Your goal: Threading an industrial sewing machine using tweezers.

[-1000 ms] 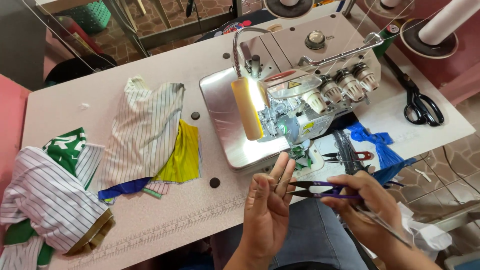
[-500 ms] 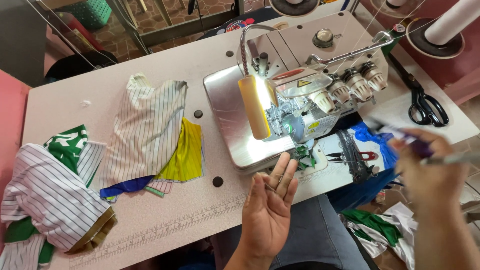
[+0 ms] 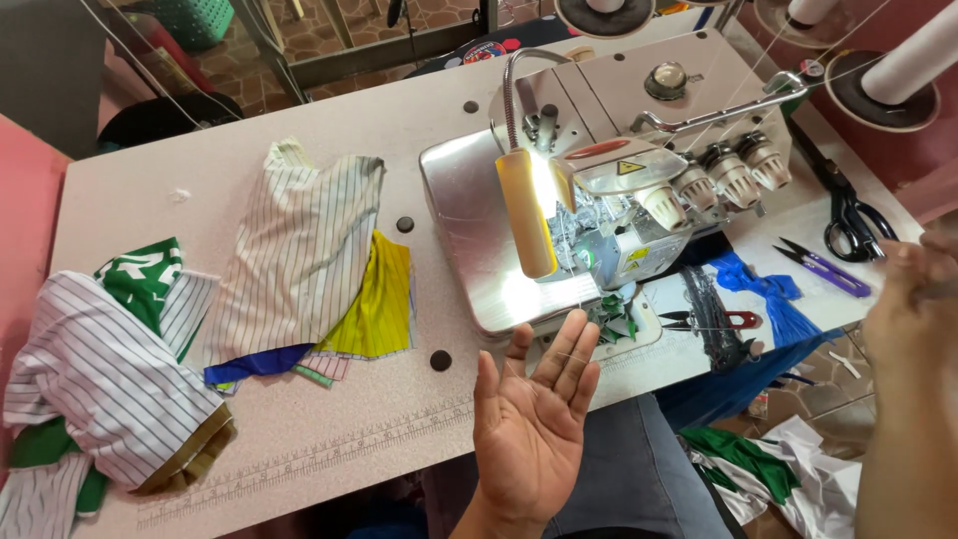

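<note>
My left hand (image 3: 534,419) is held palm up at the table's front edge, fingers apart, with nothing gripped; a thin thread seems to lie across its fingers. It is just below the overlock sewing machine (image 3: 639,180) and its lit yellow lamp (image 3: 526,215). My right hand (image 3: 913,309) is blurred at the right edge, fingers curled; what it holds is unclear. Purple thread snips (image 3: 823,268) lie on the table to its left.
White pinstriped fabric (image 3: 299,260) lies over yellow and blue pieces (image 3: 379,299) at table centre-left. A striped and green bundle (image 3: 100,379) sits at the left edge. Black scissors (image 3: 848,210), small red-handled scissors (image 3: 728,319), blue cloth (image 3: 768,289) and thread cones (image 3: 898,70) are at the right.
My right hand has swung from beside the left hand out to the right, and the purple snips that it held now lie on the table. My left hand has turned palm up.
</note>
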